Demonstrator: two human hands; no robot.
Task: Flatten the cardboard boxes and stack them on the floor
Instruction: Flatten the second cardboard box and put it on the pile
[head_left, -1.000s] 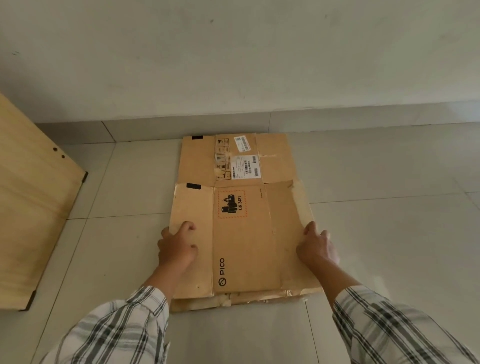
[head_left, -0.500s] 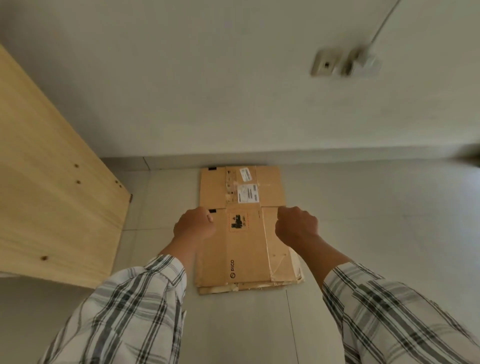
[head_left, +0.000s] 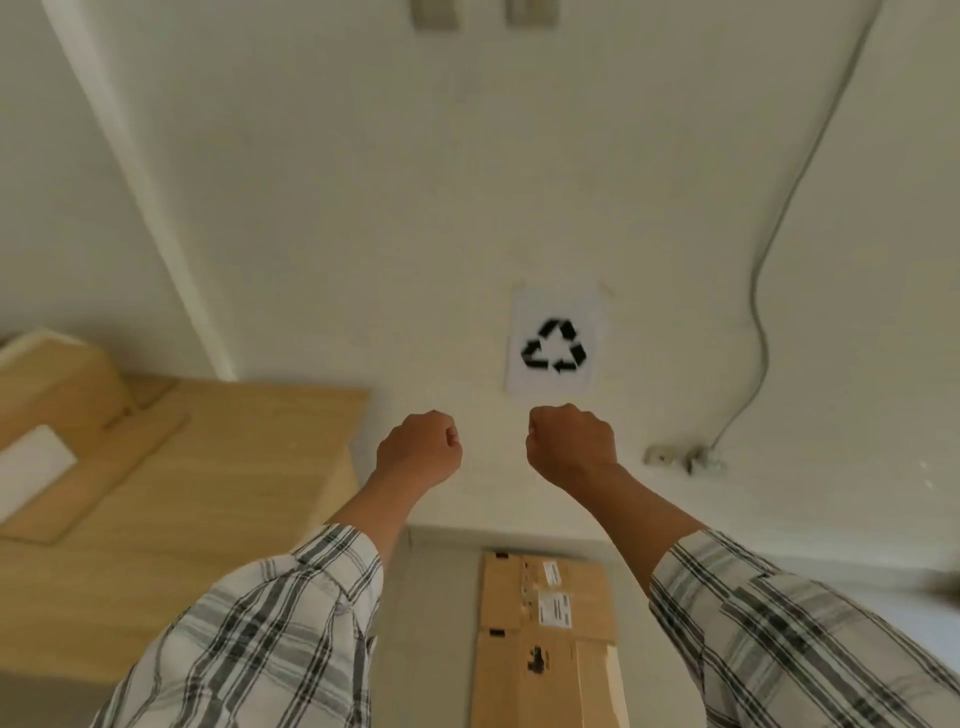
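Hands empty, we are holding our left hand (head_left: 420, 448) and right hand (head_left: 567, 444) as loose fists, gripping nothing. On the table (head_left: 218, 467) at left, more cardboard (head_left: 98, 467) is waiting, likely unflattened. Below on the floor (head_left: 431, 623), the flattened boxes (head_left: 545, 644) are lying stacked.

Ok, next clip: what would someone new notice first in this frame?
Two closed fists raised mid-frame against the wall, left hand and right hand, both empty. Just above the right one, a recycling sign is stuck on the wall. Below, between the plaid sleeves, flattened cardboard lies on the floor, with a wooden table carrying more cardboard at left.
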